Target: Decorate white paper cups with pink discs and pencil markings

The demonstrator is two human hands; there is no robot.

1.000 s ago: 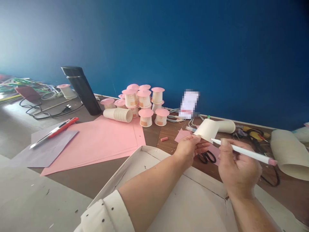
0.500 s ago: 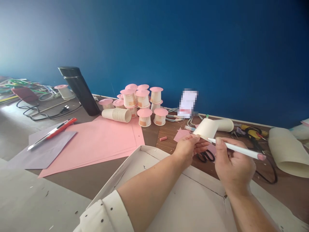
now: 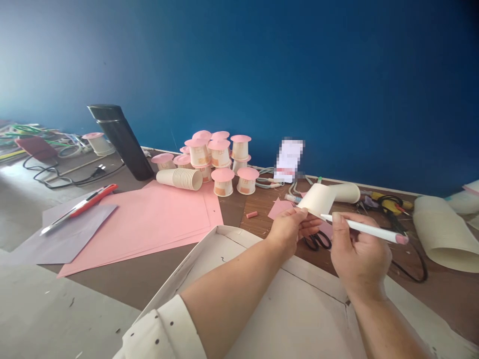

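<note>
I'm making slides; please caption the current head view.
Left grip on a paper cup, right grip on a pink-ended white pen, tip near the cup.

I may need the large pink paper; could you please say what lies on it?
Lilac paper, bearing a red knife, overlaps the pink paper; nested cups lie at its far edge. Anything beneath the lilac paper is hidden.

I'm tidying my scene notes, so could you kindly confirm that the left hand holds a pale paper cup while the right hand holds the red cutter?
Not quite: in the head view, the right hand holds a white pen, while the red cutter lies on purplish paper. The left hand does hold a pale paper cup.
</note>
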